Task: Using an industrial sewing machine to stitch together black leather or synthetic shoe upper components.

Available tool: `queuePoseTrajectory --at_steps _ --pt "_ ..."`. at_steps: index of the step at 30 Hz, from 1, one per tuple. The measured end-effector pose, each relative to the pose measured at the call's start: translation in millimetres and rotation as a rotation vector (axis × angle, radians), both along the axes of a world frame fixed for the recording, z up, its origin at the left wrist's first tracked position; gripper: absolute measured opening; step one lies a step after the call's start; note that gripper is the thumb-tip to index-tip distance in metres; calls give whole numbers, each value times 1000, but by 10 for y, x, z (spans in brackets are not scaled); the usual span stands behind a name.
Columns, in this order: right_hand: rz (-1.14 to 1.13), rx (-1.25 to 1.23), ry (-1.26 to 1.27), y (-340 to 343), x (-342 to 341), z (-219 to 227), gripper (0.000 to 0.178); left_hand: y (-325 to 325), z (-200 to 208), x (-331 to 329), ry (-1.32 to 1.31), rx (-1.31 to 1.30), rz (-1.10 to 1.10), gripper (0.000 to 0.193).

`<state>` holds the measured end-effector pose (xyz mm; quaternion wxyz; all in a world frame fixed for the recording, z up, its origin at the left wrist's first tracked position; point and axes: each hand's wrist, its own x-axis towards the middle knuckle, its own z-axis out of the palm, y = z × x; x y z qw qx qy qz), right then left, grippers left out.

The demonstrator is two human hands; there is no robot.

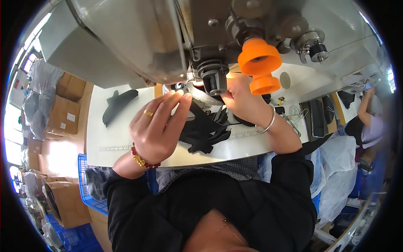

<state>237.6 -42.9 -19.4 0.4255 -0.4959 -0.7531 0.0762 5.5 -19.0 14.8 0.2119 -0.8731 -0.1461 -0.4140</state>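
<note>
My left hand (156,126), with a gold ring and a red bead bracelet, lies flat with its fingers together on black cut fabric pieces (205,133) at the needle area of a grey sewing machine (138,42). My right hand (243,101), wearing a silver bangle, grips the same black fabric just right of the presser foot (215,82). A strip of grey webbing (200,95) runs under the machine head between both hands. Two orange cone-shaped parts (260,63) hang off the machine above my right hand.
A separate black fabric piece (117,105) lies on the white table (113,138) to the left. Cardboard boxes (63,115) and a blue crate (86,185) stand at left. Another person (369,122) works at a table far right, beside white plastic bags (336,168).
</note>
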Motion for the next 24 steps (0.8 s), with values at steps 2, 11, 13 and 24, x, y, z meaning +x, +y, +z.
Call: queuePoseTrajectory --at_steps 2,11,13,24 --pt "-8 -77 -13 -16 7 -15 9 29 -43 63 35 -91 28 27" --pt "-45 -62 -132 -65 -40 66 18 77 -125 38 66 -257 75 23" --pt "-48 -79 -95 -77 -38 91 20 109 -122 41 41 -263 70 23" --pt "-42 6 -183 -95 -18 126 16 190 -155 5 22 -284 16 16"
